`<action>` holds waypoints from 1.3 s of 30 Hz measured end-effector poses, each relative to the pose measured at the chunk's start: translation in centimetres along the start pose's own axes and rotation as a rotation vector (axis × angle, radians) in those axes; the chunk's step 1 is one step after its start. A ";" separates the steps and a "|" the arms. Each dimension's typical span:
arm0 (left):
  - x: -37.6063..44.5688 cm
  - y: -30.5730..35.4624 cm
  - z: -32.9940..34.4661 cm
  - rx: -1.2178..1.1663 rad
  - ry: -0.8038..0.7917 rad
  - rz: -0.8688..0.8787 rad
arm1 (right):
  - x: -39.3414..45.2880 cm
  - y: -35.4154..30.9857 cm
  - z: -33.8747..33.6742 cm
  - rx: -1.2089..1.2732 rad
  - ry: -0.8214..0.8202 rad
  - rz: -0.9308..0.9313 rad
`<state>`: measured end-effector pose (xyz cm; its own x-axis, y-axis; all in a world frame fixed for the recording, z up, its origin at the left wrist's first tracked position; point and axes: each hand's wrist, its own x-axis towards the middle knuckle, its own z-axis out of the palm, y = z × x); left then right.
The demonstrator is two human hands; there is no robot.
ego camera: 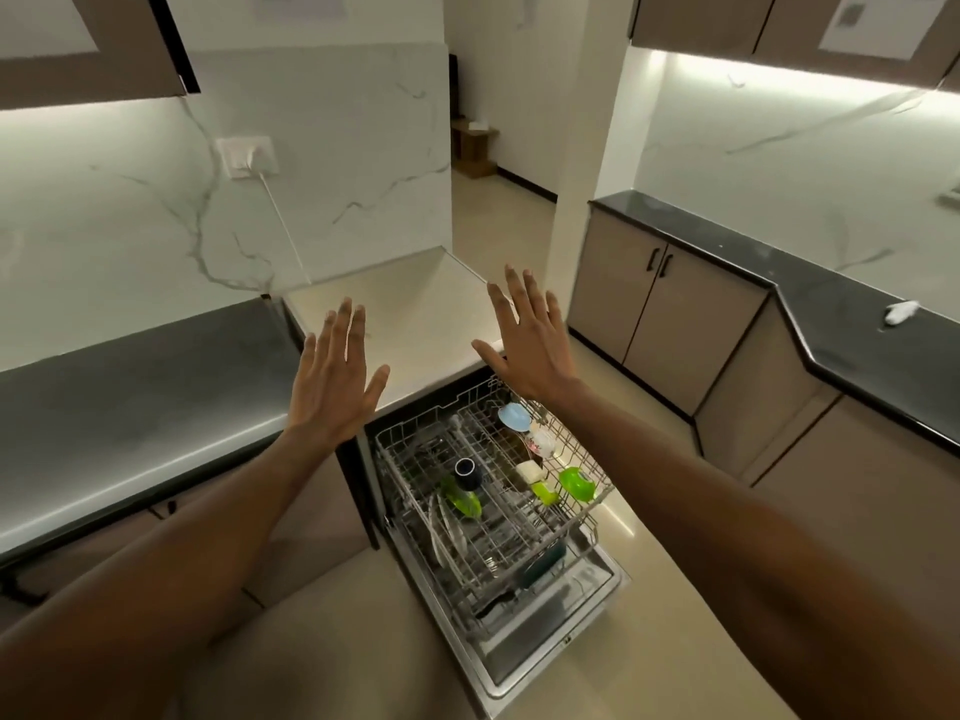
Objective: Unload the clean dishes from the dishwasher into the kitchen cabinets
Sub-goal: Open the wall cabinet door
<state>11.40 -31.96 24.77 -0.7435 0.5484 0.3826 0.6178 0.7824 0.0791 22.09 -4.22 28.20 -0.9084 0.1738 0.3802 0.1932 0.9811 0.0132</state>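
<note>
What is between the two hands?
In the head view, only bare cream countertop shows between the left hand and right hand. Both are open and empty; the dishwasher rack sits lower down.

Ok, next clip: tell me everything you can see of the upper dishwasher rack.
The upper dishwasher rack is a grey wire basket, pulled out over the open door and level. It holds a dark cup mouth up, a green dish, a light blue bowl, a clear patterned glass, a cream item and two more green pieces. Neither hand touches it; the right hand hovers over its far corner.
</note>
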 end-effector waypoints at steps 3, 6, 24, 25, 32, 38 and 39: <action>0.3 -0.8 -0.2 0.000 -0.020 0.030 | 0.1 -0.1 -0.2 -0.008 0.012 -0.025; 0.0 -1.0 0.3 -0.007 -0.047 0.060 | -1.6 -0.4 0.9 -0.003 -0.027 -0.029; -8.1 -1.6 11.0 -0.061 -0.273 0.150 | -13.8 -5.1 8.7 -0.016 -0.391 0.316; -8.0 -3.0 10.7 -0.059 -0.256 0.142 | -13.1 -6.0 8.7 -0.020 -0.386 0.308; -5.5 -17.9 5.1 -0.037 -0.122 -0.034 | -2.2 -17.9 10.1 0.050 -0.281 0.113; -5.1 -35.0 -5.2 0.068 0.060 -0.244 | 10.7 -33.7 8.6 0.177 -0.063 -0.194; -5.5 -38.0 -7.3 0.106 0.084 -0.289 | 13.0 -37.1 7.9 0.214 -0.017 -0.247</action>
<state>-6.15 -66.85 26.34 -0.8579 0.2762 0.4333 0.3506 0.9311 0.1007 0.20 -37.68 25.38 -0.9246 -0.0722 0.3740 -0.1144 0.9892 -0.0920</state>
